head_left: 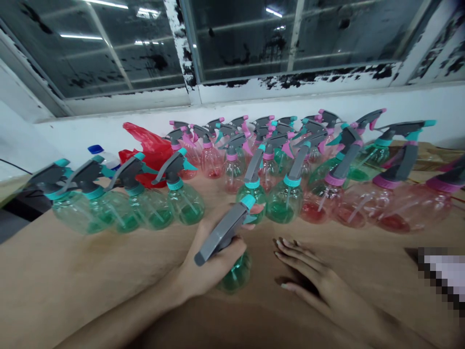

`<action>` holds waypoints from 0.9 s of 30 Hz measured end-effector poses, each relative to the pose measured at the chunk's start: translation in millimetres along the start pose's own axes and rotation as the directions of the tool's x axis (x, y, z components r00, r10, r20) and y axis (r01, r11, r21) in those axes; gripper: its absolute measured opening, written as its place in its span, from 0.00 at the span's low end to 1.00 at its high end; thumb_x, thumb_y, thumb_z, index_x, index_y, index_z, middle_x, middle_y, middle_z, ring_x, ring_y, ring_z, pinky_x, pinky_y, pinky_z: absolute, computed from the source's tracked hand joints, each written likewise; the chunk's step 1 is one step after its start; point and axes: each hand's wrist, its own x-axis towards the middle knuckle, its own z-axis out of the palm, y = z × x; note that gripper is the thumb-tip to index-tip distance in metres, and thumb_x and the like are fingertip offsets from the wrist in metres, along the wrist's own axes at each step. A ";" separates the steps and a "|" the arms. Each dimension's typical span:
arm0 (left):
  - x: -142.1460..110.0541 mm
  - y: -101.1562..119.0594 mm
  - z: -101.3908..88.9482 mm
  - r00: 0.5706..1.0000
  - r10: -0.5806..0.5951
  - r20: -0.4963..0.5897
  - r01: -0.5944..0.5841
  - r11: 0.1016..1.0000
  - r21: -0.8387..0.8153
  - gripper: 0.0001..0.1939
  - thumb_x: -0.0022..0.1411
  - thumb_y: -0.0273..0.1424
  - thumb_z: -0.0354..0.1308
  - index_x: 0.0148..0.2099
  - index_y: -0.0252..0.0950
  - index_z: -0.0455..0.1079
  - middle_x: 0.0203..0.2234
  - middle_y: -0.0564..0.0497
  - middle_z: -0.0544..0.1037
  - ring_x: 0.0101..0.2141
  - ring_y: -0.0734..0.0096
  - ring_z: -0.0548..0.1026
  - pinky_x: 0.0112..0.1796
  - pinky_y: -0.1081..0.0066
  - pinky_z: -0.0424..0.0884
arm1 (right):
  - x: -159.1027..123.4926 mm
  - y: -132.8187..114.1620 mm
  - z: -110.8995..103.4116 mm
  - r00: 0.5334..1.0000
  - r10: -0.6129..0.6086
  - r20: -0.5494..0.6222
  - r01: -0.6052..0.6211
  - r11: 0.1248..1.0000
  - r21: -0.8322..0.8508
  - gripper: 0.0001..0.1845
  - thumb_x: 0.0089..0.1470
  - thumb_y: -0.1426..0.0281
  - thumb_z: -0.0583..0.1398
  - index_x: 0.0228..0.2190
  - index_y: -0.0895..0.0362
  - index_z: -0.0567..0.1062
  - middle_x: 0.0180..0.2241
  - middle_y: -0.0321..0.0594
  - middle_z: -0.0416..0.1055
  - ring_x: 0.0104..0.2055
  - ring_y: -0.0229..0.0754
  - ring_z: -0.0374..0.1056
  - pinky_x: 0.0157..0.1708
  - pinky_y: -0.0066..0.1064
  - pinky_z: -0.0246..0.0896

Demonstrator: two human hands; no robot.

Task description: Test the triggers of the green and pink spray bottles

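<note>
My left hand [210, 257] is wrapped round the neck of a green spray bottle [235, 275] with a grey and teal trigger head [222, 231]. The bottle stands on the wooden table [72, 281] near the front middle. My right hand [308, 274] lies flat on the table just right of that bottle, fingers stretched out and apart, holding nothing.
Several green spray bottles [145, 203] stand in a row at the left, and several pink ones [385, 203] at the right, with more [254, 140] crowded against the white wall. A red plastic bag [150, 148] and a blue-capped bottle [103, 155] sit at the back left.
</note>
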 end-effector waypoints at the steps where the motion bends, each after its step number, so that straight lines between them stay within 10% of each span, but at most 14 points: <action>1: 0.7 0.5 -0.5 1.000 0.000 0.014 0.000 1.000 -0.016 0.22 0.49 0.21 0.51 0.47 0.41 0.69 0.45 0.51 0.75 0.41 0.64 0.75 0.43 0.65 0.72 | 0.0 -0.5 -0.2 1.000 -0.001 -0.004 0.001 1.000 -0.004 0.26 0.58 0.59 0.53 0.57 0.51 0.60 0.60 0.35 0.55 0.62 0.45 0.49 0.59 0.44 0.50; 27: -1.7 -1.5 -5.1 1.000 0.019 -0.024 -0.018 0.999 0.043 0.14 0.47 0.24 0.50 0.36 0.39 0.71 0.32 0.51 0.76 0.33 0.66 0.74 0.40 0.66 0.70 | 0.1 0.8 1.0 0.999 -0.020 -0.046 0.021 1.000 0.019 0.27 0.57 0.60 0.54 0.57 0.48 0.58 0.59 0.34 0.57 0.61 0.45 0.52 0.58 0.43 0.51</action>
